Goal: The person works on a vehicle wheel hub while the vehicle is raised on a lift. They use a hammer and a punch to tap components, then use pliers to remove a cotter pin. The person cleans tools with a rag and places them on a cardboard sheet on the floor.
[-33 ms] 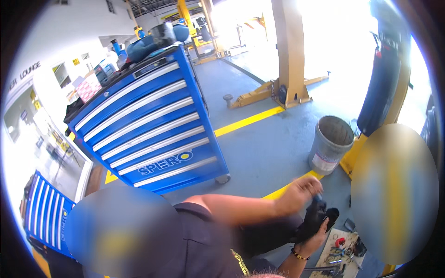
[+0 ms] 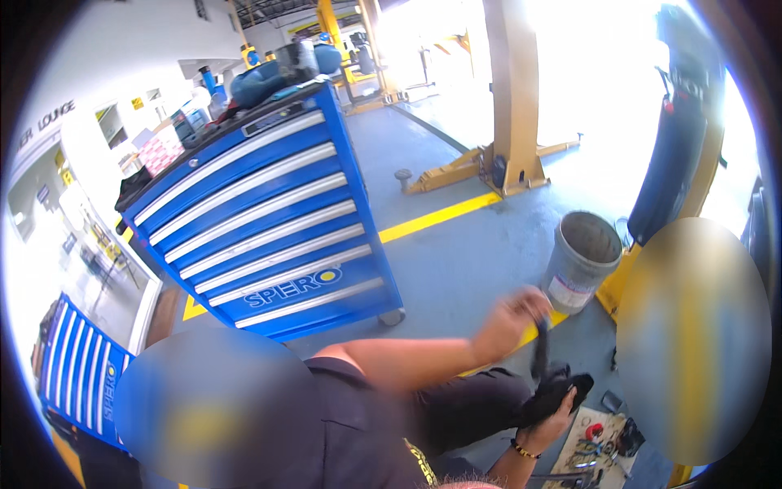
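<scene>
My left hand [image 2: 509, 324] is closed, its fingertips pinched on the upper end of a black strip [image 2: 539, 354]; motion smears the fingers a little. Down from there, the strip runs to a dark, soft-looking black piece [image 2: 560, 391] whose kind I cannot make out. My right hand [image 2: 552, 425], with a beaded bracelet at the wrist, is closed round this piece from below. Both hands are above my dark-trousered leg [image 2: 464, 407], low and right of centre.
A light board [image 2: 582, 444] with several small tools and parts lies below my right hand. Beyond my left hand stands a grey bucket [image 2: 558, 277]. A blue tool chest [image 2: 269, 220] rises at left, and a yellow lift post [image 2: 515, 98] stands behind.
My left hand has moved a little left, away from the black piece. More of the black strip now shows stretched between the hands. My right hand stays nearly in place.
</scene>
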The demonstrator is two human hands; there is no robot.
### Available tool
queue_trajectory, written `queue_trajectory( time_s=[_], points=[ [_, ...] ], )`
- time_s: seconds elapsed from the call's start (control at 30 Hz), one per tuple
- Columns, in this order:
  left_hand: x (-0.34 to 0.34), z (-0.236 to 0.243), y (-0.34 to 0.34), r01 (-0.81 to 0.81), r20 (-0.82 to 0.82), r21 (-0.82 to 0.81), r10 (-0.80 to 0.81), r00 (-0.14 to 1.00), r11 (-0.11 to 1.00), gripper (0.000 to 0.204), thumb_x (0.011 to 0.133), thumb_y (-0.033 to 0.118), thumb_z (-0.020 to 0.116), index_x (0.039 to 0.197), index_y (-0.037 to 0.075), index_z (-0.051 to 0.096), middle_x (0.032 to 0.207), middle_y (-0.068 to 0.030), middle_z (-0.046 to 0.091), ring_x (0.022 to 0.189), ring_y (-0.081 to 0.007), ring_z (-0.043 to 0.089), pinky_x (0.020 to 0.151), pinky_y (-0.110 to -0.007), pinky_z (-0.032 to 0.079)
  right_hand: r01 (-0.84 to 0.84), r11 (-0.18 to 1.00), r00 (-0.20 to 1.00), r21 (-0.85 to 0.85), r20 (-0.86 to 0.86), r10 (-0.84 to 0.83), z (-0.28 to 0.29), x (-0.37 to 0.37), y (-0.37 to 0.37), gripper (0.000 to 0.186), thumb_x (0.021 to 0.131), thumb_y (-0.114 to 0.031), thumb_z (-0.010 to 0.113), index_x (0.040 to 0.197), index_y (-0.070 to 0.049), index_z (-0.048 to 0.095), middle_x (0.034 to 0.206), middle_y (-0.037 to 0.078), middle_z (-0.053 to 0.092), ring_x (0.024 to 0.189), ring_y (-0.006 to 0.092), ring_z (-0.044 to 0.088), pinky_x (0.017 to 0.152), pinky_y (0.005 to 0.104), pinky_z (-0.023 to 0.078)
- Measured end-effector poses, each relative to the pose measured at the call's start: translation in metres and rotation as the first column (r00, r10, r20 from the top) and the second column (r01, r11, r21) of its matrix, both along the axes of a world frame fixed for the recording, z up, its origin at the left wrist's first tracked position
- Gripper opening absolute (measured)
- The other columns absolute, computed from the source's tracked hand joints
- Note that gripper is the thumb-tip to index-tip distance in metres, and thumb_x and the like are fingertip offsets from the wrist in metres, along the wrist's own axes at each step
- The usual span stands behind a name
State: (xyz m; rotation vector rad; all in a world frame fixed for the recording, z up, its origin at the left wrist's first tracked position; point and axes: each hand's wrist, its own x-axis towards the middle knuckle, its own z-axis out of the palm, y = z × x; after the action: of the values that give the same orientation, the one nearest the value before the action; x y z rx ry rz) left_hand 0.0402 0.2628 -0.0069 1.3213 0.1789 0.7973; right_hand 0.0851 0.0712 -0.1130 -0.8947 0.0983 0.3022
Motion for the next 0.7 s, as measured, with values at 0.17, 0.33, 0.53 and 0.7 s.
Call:
queue_trajectory(
  time_s=[0.17, 0.33, 0.53, 0.7],
  points=[
    [-0.113, 0.178, 0.17, -0.761, 0.47, 0.512, 0.611, 0.637, 0.399, 0.012, 0.095, 0.014, 0.069, 0.105, 0.008, 0.066, 0.092, -0.0031, 0.069, 0.088, -0.013, 0.064, 0.084, -0.032, 0.052, -0.008, 0.985, 0.997, -0.174, -0.074, -0.005, -0.078, 0.036, -0.047, 0.047, 0.099, -0.039, 0.063, 0.122, 0.001, 0.066, 0.117, 0.011, 0.069, 0.101, 0.0245, 0.067, 0.095, 0.037, 0.052],
    [-0.258, 0.334, 0.276, -0.383, 0.863, 0.506, 0.454, 0.223, -0.773, 0.011, 0.093, 0.017, 0.068, 0.102, 0.014, 0.073, 0.099, -0.0096, 0.074, 0.089, -0.0287, 0.07, 0.079, -0.039, 0.055, 0.023, 0.918, 0.985, -0.395, -0.151, -0.089, -0.104, 0.036, -0.091, 0.049, 0.099, -0.042, 0.059, 0.122, 0.001, 0.066, 0.114, 0.011, 0.068, 0.1, 0.0262, 0.067, 0.091, 0.0404, 0.053],
    [-0.327, 0.379, 0.441, 0.236, 0.16, 0.963, 0.98, -0.115, -0.129, 0.04, 0.092, 0.014, 0.05, 0.128, 0.015, 0.065, 0.122, -0.0235, 0.067, 0.111, -0.0386, 0.067, 0.094, -0.049, 0.053, 0.15, 0.882, 0.956, -0.447, -0.161, -0.244, -0.131, 0.015, -0.135, 0.053, 0.1, -0.046, 0.054, 0.121, 0.001, 0.066, 0.112, 0.012, 0.068, 0.099, 0.0283, 0.067, 0.087, 0.0444, 0.054],
    [-0.189, 0.357, 0.347, 0.003, 0.835, 0.443, 0.414, 0.363, -0.896, 0.024, 0.098, 0.018, 0.059, 0.109, 0.001, 0.072, 0.113, -0.0199, 0.072, 0.102, -0.0341, 0.07, 0.087, -0.042, 0.057, 0.107, 0.981, 0.961, -0.161, -0.236, -0.144, -0.18, -0.044, -0.18, 0.049, 0.106, -0.036, 0.043, 0.129, 0.003, 0.063, 0.127, 0.016, 0.064, 0.115, 0.0276, 0.062, 0.101, 0.0407, 0.048]
  ],
)
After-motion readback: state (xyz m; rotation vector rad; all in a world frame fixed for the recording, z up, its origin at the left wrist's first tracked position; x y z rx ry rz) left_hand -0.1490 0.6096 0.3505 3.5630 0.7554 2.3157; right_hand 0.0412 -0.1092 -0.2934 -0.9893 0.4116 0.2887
